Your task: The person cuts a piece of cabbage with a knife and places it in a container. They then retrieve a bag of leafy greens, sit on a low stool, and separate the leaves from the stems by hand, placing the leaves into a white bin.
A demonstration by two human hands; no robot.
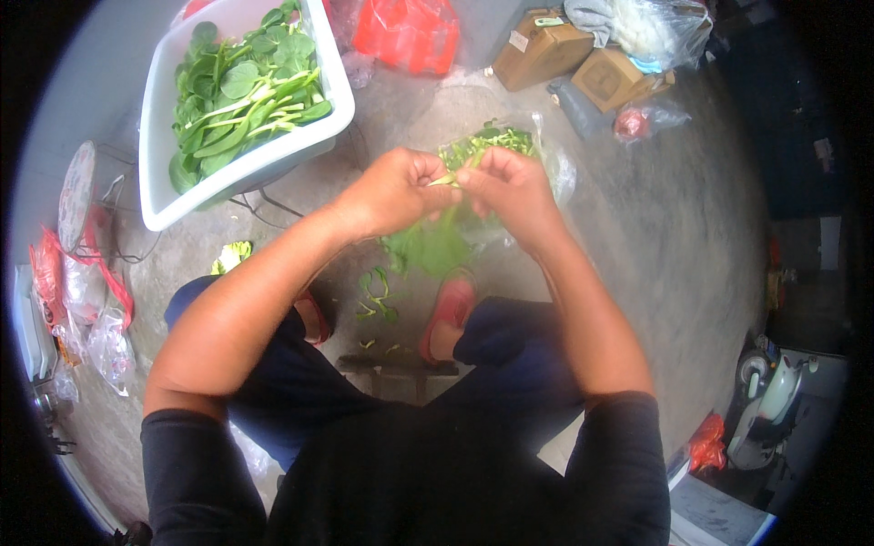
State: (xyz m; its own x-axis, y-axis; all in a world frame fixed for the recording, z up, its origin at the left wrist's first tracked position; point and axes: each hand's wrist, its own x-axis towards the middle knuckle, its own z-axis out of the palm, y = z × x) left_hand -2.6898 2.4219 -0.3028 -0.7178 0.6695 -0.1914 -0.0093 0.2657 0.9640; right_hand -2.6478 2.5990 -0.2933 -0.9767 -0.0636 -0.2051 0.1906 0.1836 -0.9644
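Note:
Close together in front of me, my left hand (410, 184) and my right hand (509, 188) both pinch the stem of a leafy green vegetable (437, 246). Its broad leaves hang below the fingers, somewhat blurred. Just beyond the hands, cut or broken green stems (502, 140) lie on a clear plastic bag (560, 170) on the floor. A white plastic tub (239, 174) at the upper left holds a heap of leafy greens (249, 102) with pale stems. Loose green sprigs (375, 295) lie on the concrete between my feet.
A yellowish leaf (232, 257) lies by my left knee. Cardboard boxes (543, 51) and a red plastic bag (408, 34) stand farther ahead. At the far left are a round stool (76, 196) and plastic bags (113, 348); a scooter (768, 403) is at the lower right.

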